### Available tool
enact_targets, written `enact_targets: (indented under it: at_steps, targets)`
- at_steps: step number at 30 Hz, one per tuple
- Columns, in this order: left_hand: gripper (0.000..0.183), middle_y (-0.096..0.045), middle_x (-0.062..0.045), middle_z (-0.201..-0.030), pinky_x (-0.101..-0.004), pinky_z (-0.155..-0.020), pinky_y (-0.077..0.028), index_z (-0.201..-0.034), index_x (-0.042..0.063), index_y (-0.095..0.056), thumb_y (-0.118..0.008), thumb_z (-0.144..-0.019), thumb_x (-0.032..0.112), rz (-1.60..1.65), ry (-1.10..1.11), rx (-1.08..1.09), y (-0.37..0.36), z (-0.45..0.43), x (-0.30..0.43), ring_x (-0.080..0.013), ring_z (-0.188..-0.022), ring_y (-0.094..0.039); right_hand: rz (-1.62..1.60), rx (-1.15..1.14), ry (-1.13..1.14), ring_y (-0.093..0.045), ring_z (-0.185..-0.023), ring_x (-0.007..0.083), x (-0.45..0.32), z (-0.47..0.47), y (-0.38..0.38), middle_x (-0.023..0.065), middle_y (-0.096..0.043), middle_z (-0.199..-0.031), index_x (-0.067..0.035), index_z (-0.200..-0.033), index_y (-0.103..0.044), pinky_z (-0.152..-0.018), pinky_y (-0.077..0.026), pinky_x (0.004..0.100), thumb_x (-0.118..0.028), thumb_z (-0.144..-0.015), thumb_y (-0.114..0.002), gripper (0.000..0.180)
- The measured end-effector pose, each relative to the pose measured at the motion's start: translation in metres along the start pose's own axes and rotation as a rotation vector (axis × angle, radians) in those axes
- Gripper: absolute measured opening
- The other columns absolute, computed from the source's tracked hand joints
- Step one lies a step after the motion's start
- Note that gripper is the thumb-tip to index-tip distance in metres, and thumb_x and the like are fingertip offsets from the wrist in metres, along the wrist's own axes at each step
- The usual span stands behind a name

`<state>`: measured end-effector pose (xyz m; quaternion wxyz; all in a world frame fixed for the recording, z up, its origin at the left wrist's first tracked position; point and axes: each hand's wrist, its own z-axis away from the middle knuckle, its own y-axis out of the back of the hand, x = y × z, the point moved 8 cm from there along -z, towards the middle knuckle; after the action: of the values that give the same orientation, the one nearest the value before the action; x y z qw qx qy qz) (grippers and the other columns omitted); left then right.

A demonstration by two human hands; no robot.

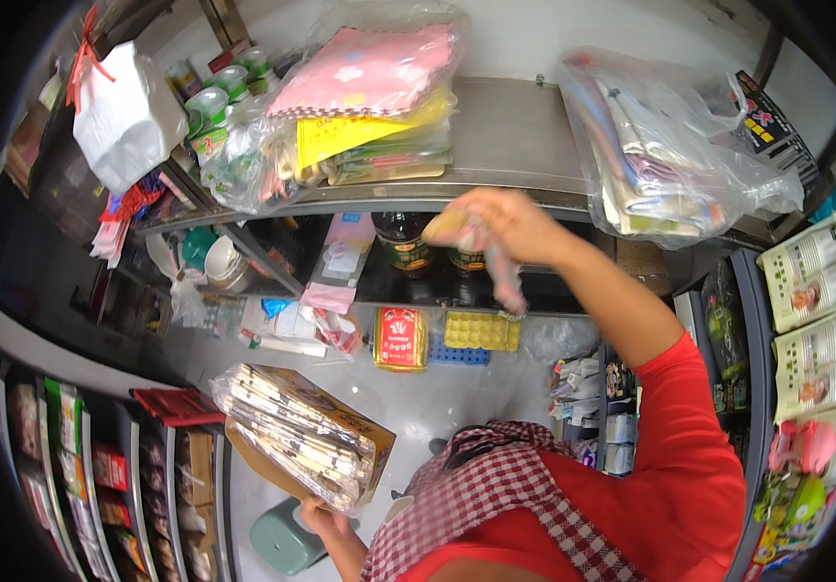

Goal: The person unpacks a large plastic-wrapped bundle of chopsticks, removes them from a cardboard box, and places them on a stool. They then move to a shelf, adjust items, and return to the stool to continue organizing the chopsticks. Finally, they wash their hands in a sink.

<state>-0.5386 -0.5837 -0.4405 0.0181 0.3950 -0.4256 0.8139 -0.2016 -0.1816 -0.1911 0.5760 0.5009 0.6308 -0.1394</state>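
My left hand grips the near edge of an open cardboard box full of plastic-wrapped bundles, seemingly chopsticks. My right hand is raised at the front edge of the metal shelf, holding a blurred, crumpled pinkish cloth that hangs down; a yellowish part shows at its fingertips. Behind it, dark bottles with labels stand on the lower shelf. To the left on the upper shelf lies a bagged pink patterned cloth on a yellow sheet and a stack of flat packs.
A clear plastic bag of folded things lies on the upper shelf at right. Below stand a red and gold package and a yellow tray. A green stool is under the box. Stocked racks flank both sides.
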Motion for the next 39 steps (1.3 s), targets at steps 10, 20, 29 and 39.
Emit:
enact_targets:
  at_steps: [10, 20, 29, 39]
  targets:
    - [0.057, -0.059, -0.019, -0.103, -0.0400, -0.083, -0.051, -0.114, -0.010, -0.048, -0.045, -0.058, 0.002, -0.009, 0.122, -0.152, -0.029, -0.080, 0.009, -0.0320, -0.093, -0.060, 1.066, 0.523, -0.078, -0.056, -0.096, 0.0346, 0.032, 0.000, 0.132, 0.0204, -0.060, -0.106, -0.006, -0.111, -0.061, -0.086, -0.044, 0.0388, -0.022, -0.091, -0.051, 0.029]
    - [0.060, -0.058, -0.019, -0.103, -0.0411, -0.083, -0.051, -0.116, -0.010, -0.047, -0.047, -0.058, 0.005, 0.000, 0.143, -0.142, -0.040, -0.096, -0.008, -0.0321, -0.093, -0.059, 1.017, 0.554, 0.113, -0.053, -0.094, 0.0307, -0.009, 0.012, 0.107, 0.0122, -0.059, -0.100, -0.009, -0.105, -0.065, -0.085, -0.043, 0.0375, -0.005, -0.083, -0.058, 0.024]
    - [0.060, -0.057, -0.019, -0.105, -0.0405, -0.084, -0.050, -0.116, -0.012, -0.045, -0.045, -0.059, 0.005, 0.001, 0.181, -0.094, -0.065, -0.106, -0.022, -0.0318, -0.096, -0.058, 1.235, 0.640, -0.023, -0.053, -0.095, 0.0378, 0.018, -0.007, 0.059, 0.0222, -0.057, -0.100, 0.001, -0.105, -0.061, -0.084, -0.045, 0.0438, -0.002, -0.072, -0.063, 0.033]
    - [0.062, -0.057, -0.019, -0.107, -0.0422, -0.086, -0.049, -0.118, -0.011, -0.044, -0.046, -0.058, 0.006, -0.018, 0.213, -0.079, -0.077, -0.121, -0.029, -0.0326, -0.098, -0.057, 0.971, 0.801, 0.118, -0.053, -0.090, 0.0330, -0.013, 0.021, 0.107, 0.0151, -0.057, -0.097, -0.005, -0.102, -0.062, -0.081, -0.044, 0.0396, -0.006, -0.083, -0.057, 0.020]
